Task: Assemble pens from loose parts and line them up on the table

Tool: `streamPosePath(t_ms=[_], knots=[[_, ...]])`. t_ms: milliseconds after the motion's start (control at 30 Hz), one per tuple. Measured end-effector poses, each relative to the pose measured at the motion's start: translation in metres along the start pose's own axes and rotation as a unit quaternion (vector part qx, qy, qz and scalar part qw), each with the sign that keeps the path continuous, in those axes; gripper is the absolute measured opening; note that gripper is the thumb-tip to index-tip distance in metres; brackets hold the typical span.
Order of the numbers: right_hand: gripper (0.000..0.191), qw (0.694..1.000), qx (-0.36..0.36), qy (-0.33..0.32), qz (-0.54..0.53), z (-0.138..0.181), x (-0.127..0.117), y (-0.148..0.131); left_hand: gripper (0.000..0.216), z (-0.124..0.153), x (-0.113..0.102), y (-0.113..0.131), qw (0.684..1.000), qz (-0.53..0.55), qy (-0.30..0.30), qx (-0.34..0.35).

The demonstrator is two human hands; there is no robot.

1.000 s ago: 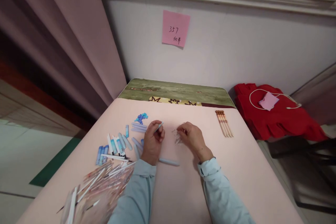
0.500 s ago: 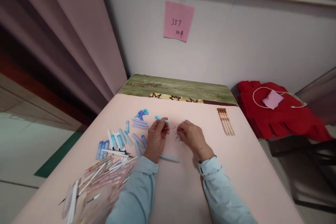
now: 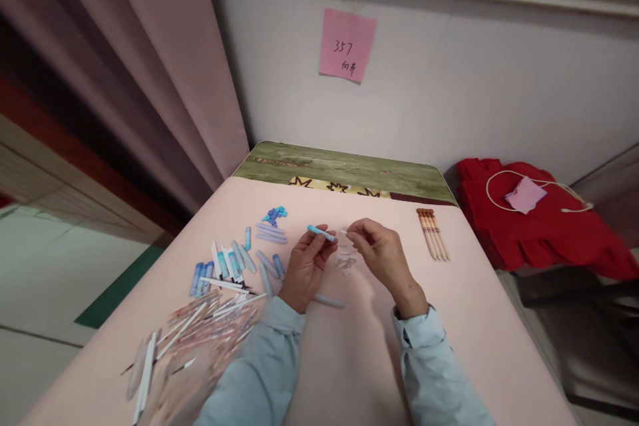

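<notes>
My left hand (image 3: 303,273) pinches a short light-blue pen barrel (image 3: 319,233) between thumb and fingers, its right end tilted slightly down. Close to that end, my right hand (image 3: 383,256) is closed on a tiny whitish piece (image 3: 343,232), too small to name; a small gap seems to part it from the barrel. Under the right fingertips lies a little heap of clear small parts (image 3: 345,259). A grey-blue pen tube (image 3: 329,301) rests on the table behind my left wrist.
Left of my hands lie blue clips (image 3: 275,215), blue barrels (image 3: 201,278), grey-blue tubes (image 3: 271,233) and white refills (image 3: 224,285). A heap of clear-wrapped sticks and refills (image 3: 214,339) spreads nearer me. Several brown-topped pens (image 3: 433,234) line up at the right. Beyond the table is a red-covered stool (image 3: 524,233).
My right hand has lifted from the clear parts and now pinches a small whitish piece beside the barrel's end. The left hand still holds the barrel. The view has shifted slightly.
</notes>
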State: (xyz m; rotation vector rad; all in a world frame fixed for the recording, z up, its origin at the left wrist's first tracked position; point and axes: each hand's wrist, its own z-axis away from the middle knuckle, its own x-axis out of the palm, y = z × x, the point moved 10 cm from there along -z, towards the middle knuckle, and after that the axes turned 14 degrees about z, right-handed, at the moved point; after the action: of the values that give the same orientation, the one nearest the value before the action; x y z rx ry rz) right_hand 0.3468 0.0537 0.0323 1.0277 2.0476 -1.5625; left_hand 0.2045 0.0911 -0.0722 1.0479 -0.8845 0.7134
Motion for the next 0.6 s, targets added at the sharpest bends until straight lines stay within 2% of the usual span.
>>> streamPosePath(t_ms=[167,433,600], knots=[[0.018,0.996,0.048,-0.017,-0.077,0.002,0.013,0.010,0.024,0.002,0.003,0.002,1.000,0.007,-0.005,0.010],[0.024,0.973,0.136,-0.060,-0.178,0.008,0.035,0.035,0.014,0.000,-0.008,0.004,0.997,0.075,0.027,-0.003],[0.022,0.967,0.160,-0.070,-0.187,0.009,0.039,0.043,0.016,0.002,-0.003,0.005,1.000,0.023,0.007,-0.006]])
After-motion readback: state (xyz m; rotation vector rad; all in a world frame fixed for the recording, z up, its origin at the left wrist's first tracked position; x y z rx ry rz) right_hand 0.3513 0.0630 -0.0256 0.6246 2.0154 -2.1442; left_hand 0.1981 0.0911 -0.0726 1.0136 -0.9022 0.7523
